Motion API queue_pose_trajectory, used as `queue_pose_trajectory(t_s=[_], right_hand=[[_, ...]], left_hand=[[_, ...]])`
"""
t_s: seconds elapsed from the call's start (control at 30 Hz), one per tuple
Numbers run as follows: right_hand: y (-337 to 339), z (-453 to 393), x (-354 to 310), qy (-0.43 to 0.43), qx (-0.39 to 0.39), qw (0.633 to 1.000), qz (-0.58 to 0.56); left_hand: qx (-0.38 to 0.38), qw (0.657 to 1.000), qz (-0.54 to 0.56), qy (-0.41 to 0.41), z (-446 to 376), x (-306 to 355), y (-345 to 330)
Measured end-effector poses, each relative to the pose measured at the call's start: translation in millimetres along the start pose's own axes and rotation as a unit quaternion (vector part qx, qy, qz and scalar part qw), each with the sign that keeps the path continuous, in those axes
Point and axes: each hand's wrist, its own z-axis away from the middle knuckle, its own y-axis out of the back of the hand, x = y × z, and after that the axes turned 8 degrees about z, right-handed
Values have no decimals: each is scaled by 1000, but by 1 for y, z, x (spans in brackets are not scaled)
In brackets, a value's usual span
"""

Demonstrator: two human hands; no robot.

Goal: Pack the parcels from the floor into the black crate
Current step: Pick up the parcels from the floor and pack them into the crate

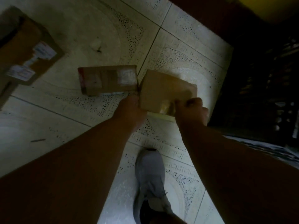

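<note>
Fingers: right hand [192, 110] curled on brown parcel [166, 91] near edge | left hand [131, 107] grips its left side, fingers hidden | black crate [265, 88] right of frame | second parcel [107, 80] just left

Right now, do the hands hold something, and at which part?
Both hands hold one brown parcel: the left hand at its near-left edge, the right hand curled over its near-right corner.

Both hands [161, 109] grip brown parcel [166, 89] nr black crate [265, 88], over tile floor [90, 29].
</note>
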Motion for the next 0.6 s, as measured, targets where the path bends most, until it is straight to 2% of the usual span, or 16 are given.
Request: queue_pose_trajectory(t_s=[0.07,0.13,0.27,0.37,0.47,0.6], right_hand=[[14,19,-7,-13,19,997,-74],[26,41,-16,-4,18,995,-101],[43,122,-54,89,-28,992,-85],[51,194,-87,156,-77,976,-128],[55,266,-120,188,-146,950,-200],[53,355,-151,266,-199,920,-206]], left_hand=[[24,998,48,-31,22,8,16],[45,994,88,-52,46,14,42],[127,987,31,-98,95,26,126],[210,975,23,-73,139,32,195],[294,953,-33,-58,185,27,264],[365,931,-19,19,255,6,344]])
